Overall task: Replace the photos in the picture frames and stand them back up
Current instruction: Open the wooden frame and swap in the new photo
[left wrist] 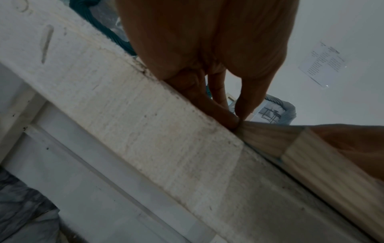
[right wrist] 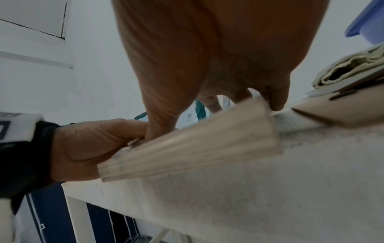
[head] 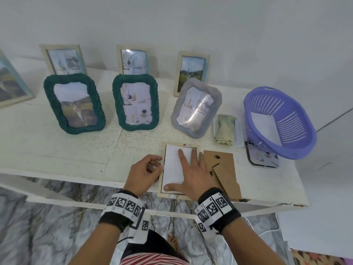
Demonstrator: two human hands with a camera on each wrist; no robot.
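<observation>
The left hand (head: 142,174) is pinching the left rail of the wooden frame (head: 179,196) lying face-down at the table's (head: 57,150) front edge. The right hand (head: 194,173) is pressing flat, fingers spread, on the white photo (head: 172,169) inside. The photo looks light, thin and easily creased, and probably best handled by its edges.

Setting, as I read it: a home room. Evidence: worn white table (head: 57,150), marble floor (head: 47,226), framed photos (head: 133,102), laundry-type basket (head: 298,150), folded cloth (head: 225,129).

A wooden picture frame (head: 179,170) lies face down at the table (head: 57,150) edge — the right hand (head: 193,175) presses flat on the white photo back (head: 172,169), the left hand (head: 143,173) curls against its left side
</observation>
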